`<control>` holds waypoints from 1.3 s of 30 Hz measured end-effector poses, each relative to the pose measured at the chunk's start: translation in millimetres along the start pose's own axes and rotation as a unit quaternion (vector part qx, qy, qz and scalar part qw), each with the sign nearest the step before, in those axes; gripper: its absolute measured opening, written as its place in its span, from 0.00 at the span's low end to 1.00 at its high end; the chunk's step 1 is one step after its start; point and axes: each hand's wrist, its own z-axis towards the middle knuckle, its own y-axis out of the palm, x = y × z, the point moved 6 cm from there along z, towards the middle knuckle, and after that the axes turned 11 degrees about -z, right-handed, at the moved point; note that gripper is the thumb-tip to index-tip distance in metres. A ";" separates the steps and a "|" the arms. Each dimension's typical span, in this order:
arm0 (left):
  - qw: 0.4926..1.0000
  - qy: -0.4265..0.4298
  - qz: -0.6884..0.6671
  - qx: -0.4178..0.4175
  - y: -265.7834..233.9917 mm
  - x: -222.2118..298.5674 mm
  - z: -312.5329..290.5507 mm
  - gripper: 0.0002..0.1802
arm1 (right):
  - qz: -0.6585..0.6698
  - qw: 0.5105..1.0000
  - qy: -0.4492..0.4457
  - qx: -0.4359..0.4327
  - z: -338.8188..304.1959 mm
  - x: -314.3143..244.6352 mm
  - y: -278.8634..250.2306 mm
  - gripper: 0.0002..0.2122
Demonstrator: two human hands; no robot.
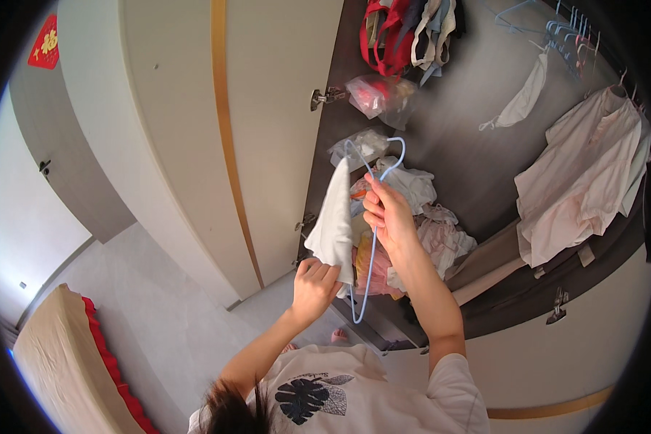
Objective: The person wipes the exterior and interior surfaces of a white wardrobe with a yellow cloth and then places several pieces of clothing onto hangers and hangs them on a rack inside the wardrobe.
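Note:
In my right hand [389,213] is a light blue clothes hanger [371,275], gripped near the base of its hook, which points up and away from me. A white cloth garment [331,224] hangs folded over the hanger's left part. My left hand [316,289] is closed on the garment's lower edge, beside the hanger's lower end. What kind of garment it is cannot be made out. Behind both hands, inside the open wardrobe, lies a heap of crumpled clothes [434,242] in white and pink.
Clear plastic bags [369,145] lie beyond the heap, below hanging red and dark bags [394,36]. Pale shirts [579,173] and empty blue hangers [568,32] hang at the right. The open wardrobe door [275,137] stands to the left; a bed [61,362] is at lower left.

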 end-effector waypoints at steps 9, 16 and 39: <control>0.963 0.081 -0.232 -0.112 -16.0 38.3 25.8 0.07 | -0.086 0.995 0.002 0.045 -6.9 -7.1 -32.5 0.14; 0.909 -0.031 -0.396 -0.127 3.4 41.7 62.1 0.09 | -0.075 0.995 0.009 0.067 -46.0 -11.3 -43.7 0.13; 0.761 0.043 -0.566 -0.315 95.4 183.8 205.0 0.18 | -0.362 0.842 -0.217 0.335 -163.5 -197.6 -132.8 0.17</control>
